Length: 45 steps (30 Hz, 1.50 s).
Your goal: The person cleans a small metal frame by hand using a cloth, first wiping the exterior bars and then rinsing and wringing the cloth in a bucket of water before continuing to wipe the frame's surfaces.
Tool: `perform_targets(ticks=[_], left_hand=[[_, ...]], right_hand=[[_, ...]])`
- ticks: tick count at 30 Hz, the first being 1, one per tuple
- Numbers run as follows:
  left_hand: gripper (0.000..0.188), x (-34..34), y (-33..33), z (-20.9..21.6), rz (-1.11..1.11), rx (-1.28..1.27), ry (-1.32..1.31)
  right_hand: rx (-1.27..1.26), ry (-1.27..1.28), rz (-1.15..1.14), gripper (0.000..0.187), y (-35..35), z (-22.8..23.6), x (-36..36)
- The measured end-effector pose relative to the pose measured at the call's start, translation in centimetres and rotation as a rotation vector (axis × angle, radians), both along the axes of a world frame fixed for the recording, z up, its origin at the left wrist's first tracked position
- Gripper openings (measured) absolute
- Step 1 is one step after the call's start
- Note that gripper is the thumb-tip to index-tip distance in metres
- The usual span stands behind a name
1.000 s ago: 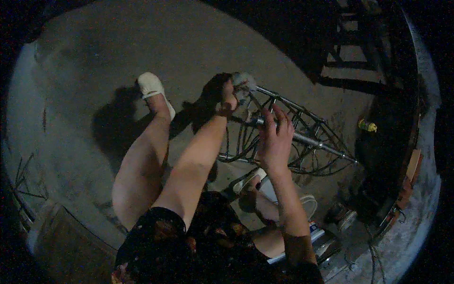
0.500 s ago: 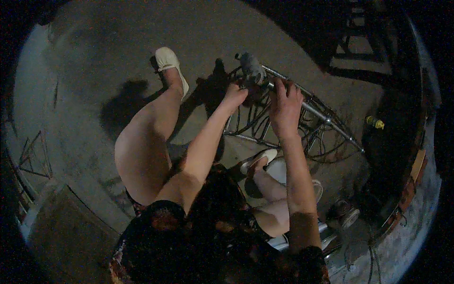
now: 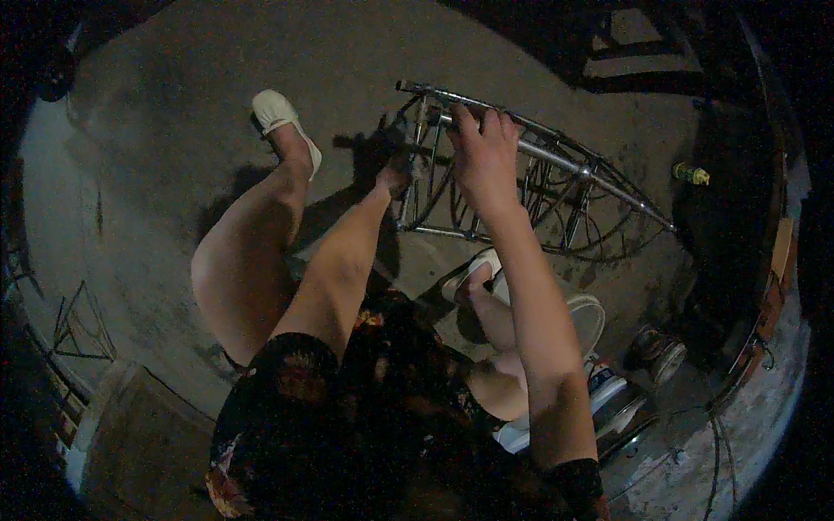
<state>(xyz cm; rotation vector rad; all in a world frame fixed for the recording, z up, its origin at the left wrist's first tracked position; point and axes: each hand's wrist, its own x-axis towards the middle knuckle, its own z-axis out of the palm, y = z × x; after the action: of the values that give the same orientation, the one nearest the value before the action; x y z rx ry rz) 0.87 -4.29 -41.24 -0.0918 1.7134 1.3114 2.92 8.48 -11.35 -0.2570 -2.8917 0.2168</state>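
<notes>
A dim workshop: bare concrete floor, a welded steel rod frame, loose cables lying about.

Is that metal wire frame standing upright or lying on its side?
On its side: the metal wire frame stretches lengthwise along the concrete floor, right hand gripping its top rail.

Metal rod frame: a tapered lattice of thin silver rods with curved wire braces, lying on its side on the concrete floor, wide end near, narrow end pointing right.
</notes>
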Motion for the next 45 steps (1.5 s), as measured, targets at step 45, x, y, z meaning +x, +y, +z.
perform_targets(ticks=[45], left_hand=[[0.044,5.2,-1.5,-7.2,0.142,-0.456,0.631]], right_hand=[[-0.003,0.03,0.036,0.047,-0.9,-0.3,-0.8]])
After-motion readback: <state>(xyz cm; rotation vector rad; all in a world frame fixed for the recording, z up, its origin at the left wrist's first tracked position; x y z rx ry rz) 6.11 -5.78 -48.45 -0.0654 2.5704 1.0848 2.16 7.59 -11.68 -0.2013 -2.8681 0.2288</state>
